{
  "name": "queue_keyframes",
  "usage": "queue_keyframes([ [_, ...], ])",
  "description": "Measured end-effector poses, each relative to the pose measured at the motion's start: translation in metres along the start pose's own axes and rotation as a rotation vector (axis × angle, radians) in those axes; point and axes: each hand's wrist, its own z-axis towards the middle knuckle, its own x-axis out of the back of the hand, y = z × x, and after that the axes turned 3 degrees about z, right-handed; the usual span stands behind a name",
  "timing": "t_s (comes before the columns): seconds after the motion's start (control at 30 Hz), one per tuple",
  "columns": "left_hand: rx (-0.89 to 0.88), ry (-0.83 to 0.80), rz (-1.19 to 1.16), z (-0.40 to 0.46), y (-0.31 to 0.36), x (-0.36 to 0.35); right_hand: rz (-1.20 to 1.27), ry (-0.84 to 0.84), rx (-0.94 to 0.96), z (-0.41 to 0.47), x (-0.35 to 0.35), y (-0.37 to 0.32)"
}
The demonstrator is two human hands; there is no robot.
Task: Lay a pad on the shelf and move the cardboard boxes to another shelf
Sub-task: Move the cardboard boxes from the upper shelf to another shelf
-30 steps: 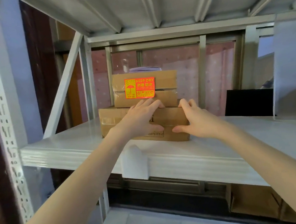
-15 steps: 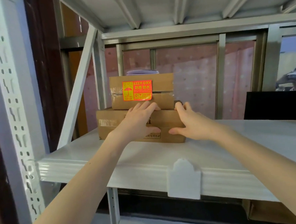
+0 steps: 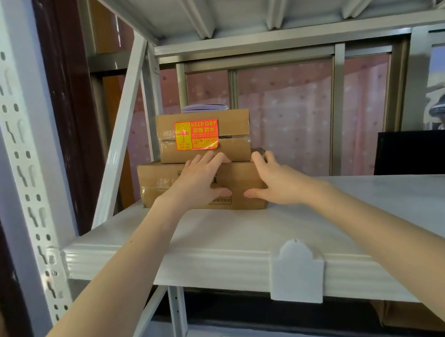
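Note:
Two cardboard boxes are stacked at the back left of the white shelf [image 3: 222,239]. The lower box [image 3: 157,185] is wide and flat. The upper box [image 3: 233,123] is smaller and carries an orange KEEP DRY sticker [image 3: 196,135]; a thin pale stack of paper [image 3: 206,107] lies on top of it. My left hand [image 3: 199,180] lies flat against the lower box's front, fingers spread and reaching its top edge. My right hand [image 3: 274,182] presses the box's front right corner, thumb low and fingers at the top edge. A white pad-like sheet seems to cover the shelf surface.
A white tag [image 3: 296,272] hangs from the shelf's front lip. A slotted upright [image 3: 16,161] and a diagonal brace [image 3: 123,134] stand at the left. A black panel [image 3: 418,152] leans at the back right. More cardboard [image 3: 409,316] sits on the level below.
The view has shifted left, so the boxes sit more to the centre and the tag to the right. Both hands stay pressed on the lower box in about the same pose.

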Motion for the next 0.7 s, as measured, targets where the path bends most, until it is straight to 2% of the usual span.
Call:
queue_keyframes([
  [0.1, 0.013, -0.019, 0.019, -0.001, 0.009, 0.004, 0.060, -0.042, 0.006, -0.012, 0.007, 0.009],
  [0.17, 0.008, -0.015, 0.051, -0.002, 0.022, 0.008, 0.080, -0.008, 0.015, -0.028, 0.017, 0.015],
  [0.27, -0.084, 0.113, 0.085, 0.001, 0.055, 0.015, 0.054, 0.093, 0.028, -0.057, 0.037, 0.029],
  [0.4, -0.175, 0.213, 0.046, 0.012, 0.118, 0.025, -0.019, 0.169, 0.032, -0.094, 0.068, 0.064],
  [0.7, -0.262, 0.231, -0.005, 0.056, 0.273, 0.019, -0.107, 0.223, -0.042, -0.207, 0.134, 0.177],
])
